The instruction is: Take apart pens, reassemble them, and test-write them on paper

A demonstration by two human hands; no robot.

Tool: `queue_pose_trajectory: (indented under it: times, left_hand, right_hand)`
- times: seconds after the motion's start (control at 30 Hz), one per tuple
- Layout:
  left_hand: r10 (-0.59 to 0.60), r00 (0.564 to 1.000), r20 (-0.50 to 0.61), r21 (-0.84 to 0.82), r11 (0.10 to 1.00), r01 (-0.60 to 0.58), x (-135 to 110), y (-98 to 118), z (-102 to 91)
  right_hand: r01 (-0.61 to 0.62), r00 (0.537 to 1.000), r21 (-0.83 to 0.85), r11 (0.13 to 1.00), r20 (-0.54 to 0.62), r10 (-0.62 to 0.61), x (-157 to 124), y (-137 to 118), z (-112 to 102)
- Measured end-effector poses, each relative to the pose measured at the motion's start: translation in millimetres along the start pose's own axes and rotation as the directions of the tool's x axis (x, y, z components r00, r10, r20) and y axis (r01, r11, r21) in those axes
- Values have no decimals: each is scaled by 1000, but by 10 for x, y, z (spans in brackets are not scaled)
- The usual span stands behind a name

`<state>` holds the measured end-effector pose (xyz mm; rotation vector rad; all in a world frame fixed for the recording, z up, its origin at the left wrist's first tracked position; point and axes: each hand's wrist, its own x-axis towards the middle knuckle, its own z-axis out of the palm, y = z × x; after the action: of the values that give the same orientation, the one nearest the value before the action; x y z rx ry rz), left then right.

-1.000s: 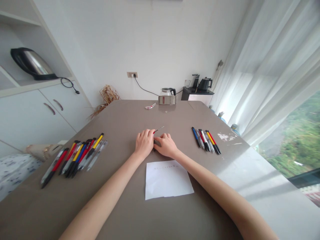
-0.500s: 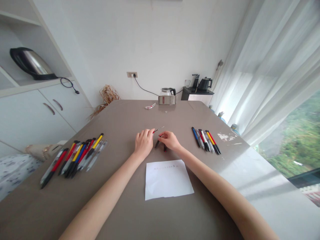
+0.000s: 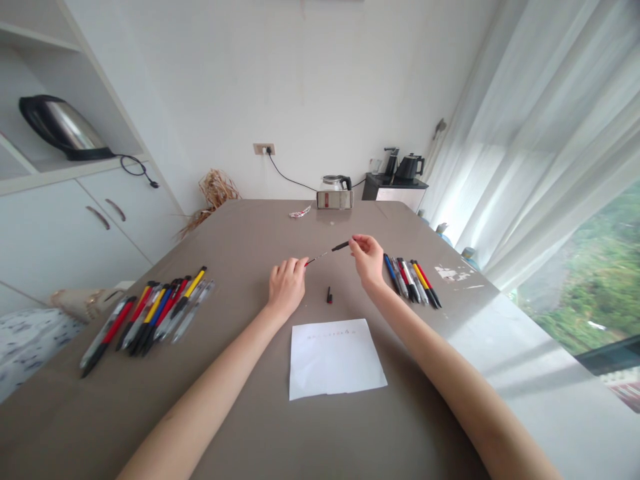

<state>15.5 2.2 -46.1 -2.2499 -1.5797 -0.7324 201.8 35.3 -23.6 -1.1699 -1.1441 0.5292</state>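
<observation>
My left hand [image 3: 287, 287] is closed around a red pen part that mostly hides in the fingers. From it a thin pen refill [image 3: 320, 257] sticks out to the upper right. Between the fingertips of my right hand [image 3: 369, 260] is a black pen barrel piece [image 3: 341, 246], its far end close to the refill's tip and in line with it. I cannot tell whether the two touch. A small black pen part [image 3: 329, 295] with a bit of red lies on the table between my hands. Nearer to me is a white sheet of paper [image 3: 337, 363] with faint writing.
Several pens [image 3: 160, 310] lie in a bunch on the left of the table [image 3: 240, 413]. A row of more pens [image 3: 413, 280] is on the right. Towards the far edge are a crumpled wrapper [image 3: 300, 213] and a glass pot [image 3: 331, 181] in a box.
My right hand has lifted the black barrel piece off the table and moved it up and right, to the refill's tip. The left hand has stayed almost still.
</observation>
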Motion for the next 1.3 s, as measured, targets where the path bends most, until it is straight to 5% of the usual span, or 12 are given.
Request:
queue_pose_trajectory:
  times: [0.53, 0.77, 1.3]
  left_hand:
    - [44, 999, -25, 0, 999, -44, -9, -11, 35]
    - [41, 999, -22, -5, 999, -41, -2, -23, 66]
    - [69, 997, -20, -26, 997, -70, 1, -24, 68]
  right_hand:
    - [-10, 992, 16, 1000, 122, 8, -87, 27, 90]
    - [-110, 916, 87, 990, 395, 67, -175, 6, 170]
    - [-143, 859, 6, 990, 497, 121, -141, -3, 123]
